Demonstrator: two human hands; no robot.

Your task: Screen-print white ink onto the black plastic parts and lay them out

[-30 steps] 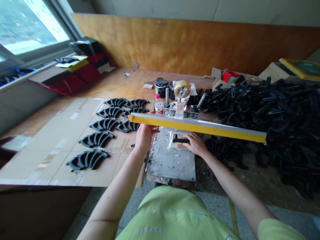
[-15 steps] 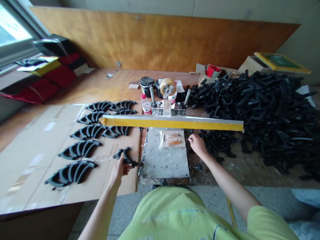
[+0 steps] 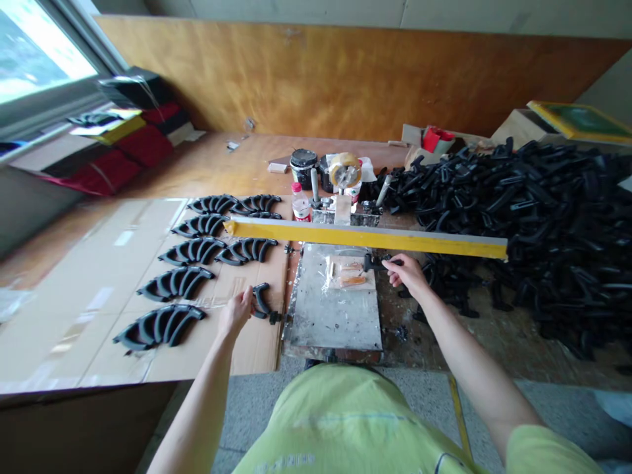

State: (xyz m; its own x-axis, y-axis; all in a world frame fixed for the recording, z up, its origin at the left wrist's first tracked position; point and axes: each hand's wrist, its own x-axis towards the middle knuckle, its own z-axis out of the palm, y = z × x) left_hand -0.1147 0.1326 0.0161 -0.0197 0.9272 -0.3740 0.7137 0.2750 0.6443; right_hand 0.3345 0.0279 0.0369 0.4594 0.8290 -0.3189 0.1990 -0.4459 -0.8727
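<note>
My left hand (image 3: 237,313) is over the right part of the cardboard, its fingers closed at the edge of a black curved handle (image 3: 263,299). The hand covers part of what it grips. A small black knob (image 3: 275,318) lies by the handle's lower end. My right hand (image 3: 405,273) pinches another black handle (image 3: 376,263) over the right edge of the grey metal plate (image 3: 336,322). Beside that handle, on the plate, lies a clear bag (image 3: 351,272) with orange-brown pieces in it.
Fanned rows of black handles (image 3: 172,284) lie on the cardboard (image 3: 99,329). A long yellow-edged bar (image 3: 365,236) spans above the plate. A large heap of black handles (image 3: 533,217) fills the right. Behind the bar stand a bottle (image 3: 300,204), a black tub (image 3: 303,168) and a tape roll (image 3: 344,171).
My right hand has lifted a black handle from beside the plate to its right edge. My left hand has shifted slightly at its handle. The whole view has swung a little left.
</note>
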